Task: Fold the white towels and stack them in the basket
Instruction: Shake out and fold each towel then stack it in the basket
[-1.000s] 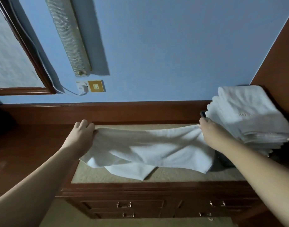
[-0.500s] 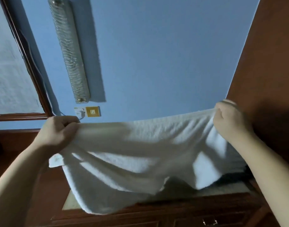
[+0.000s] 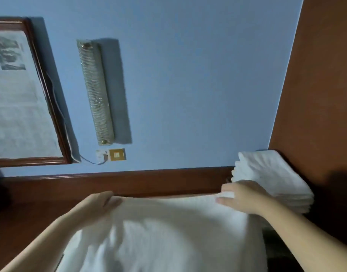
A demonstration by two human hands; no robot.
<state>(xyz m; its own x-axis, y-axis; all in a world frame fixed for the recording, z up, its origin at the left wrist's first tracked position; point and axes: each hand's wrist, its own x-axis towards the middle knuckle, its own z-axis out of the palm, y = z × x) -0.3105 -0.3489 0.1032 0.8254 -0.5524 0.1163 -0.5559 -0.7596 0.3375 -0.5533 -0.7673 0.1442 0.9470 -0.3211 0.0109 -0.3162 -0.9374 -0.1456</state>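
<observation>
A dark wooden dresser top (image 3: 31, 216) with a raised back rail carries a stack of folded white towels (image 3: 270, 181) at its right end, beside a spread white towel (image 3: 168, 232).

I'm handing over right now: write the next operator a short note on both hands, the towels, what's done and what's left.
Left hand: grips the towel's far left corner.
Right hand: pinches its far right corner.
Towel: spread between the hands over the wooden top, motion-blurred, not yet folded.
Stack: folded white towels at the right, by the wood panel; the basket itself is not visible.
Done: several towels folded and stacked.
Left: fold this one and add it to the stack.
</observation>
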